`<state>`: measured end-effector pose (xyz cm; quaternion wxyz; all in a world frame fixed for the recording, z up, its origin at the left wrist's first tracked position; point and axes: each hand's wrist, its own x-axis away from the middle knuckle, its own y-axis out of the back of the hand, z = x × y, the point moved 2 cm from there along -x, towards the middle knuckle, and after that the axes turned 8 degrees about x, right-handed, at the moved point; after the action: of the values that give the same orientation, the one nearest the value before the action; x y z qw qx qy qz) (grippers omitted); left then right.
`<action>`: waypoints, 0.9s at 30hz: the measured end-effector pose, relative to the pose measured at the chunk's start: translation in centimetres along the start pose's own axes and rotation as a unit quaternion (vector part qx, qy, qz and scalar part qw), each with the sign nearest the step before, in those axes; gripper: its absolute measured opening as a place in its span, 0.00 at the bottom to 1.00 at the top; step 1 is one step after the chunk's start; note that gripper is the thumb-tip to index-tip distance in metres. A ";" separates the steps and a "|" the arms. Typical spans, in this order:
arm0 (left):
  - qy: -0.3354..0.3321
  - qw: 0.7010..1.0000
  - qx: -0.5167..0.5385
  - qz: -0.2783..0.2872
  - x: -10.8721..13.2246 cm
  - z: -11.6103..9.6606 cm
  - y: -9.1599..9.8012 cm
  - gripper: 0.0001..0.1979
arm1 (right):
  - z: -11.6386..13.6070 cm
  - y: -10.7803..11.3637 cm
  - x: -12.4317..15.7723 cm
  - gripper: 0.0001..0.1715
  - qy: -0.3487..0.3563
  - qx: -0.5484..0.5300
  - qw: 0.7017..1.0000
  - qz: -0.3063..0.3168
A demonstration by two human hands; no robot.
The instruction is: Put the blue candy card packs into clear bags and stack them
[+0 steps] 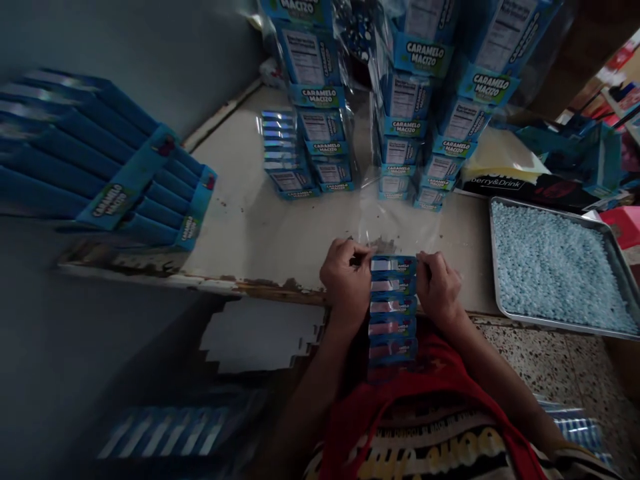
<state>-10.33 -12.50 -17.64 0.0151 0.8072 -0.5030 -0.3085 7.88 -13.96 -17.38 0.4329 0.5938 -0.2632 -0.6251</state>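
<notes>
At the table's front edge, my left hand (pixel 344 279) is closed in a pinch at the mouth of a clear plastic bag (pixel 400 223). Opposite it, my right hand (pixel 440 285) pinches the bag's other side. A row of small blue "Caramelo Macizo" candy boxes (pixel 393 307) lies between my hands, running back over my red apron (pixel 440 363). Its front end is at the bag's mouth; how far it sits inside, I cannot tell. The film stretches forward flat over the table, toward the stacked boxes.
Stacked candy boxes (pixel 410 127), some in clear film, stand at the back of the worn white table (pixel 230 247). More blue boxes (pixel 135 167) are at left. A metal tray (pixel 495 267) of light blue candies (pixel 560 263) stands at right, before a dark carton (pixel 530 190).
</notes>
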 end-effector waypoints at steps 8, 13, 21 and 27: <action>-0.040 0.994 -0.098 0.012 -0.5 -0.5 0.3 0.11 | 0.0 1.2 -0.6 0.22 0.038 0.042 0.998 -0.008; -0.132 0.983 -0.124 -0.032 0.0 -1.7 0.9 0.13 | 0.1 1.4 0.3 0.22 0.050 0.037 0.997 -0.041; -0.211 0.973 -0.065 -0.061 2.4 2.0 0.9 0.03 | -1.0 -0.1 2.7 0.15 0.074 -0.039 0.996 -0.042; -0.001 0.995 -0.094 0.011 3.1 6.1 -0.4 0.11 | -1.9 -2.8 2.4 0.16 0.050 -0.018 0.998 0.032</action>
<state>-12.17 -13.12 -24.24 0.0942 0.7962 -0.4808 -0.3549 9.30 -14.29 -21.33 0.4759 0.6075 -0.2490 -0.5853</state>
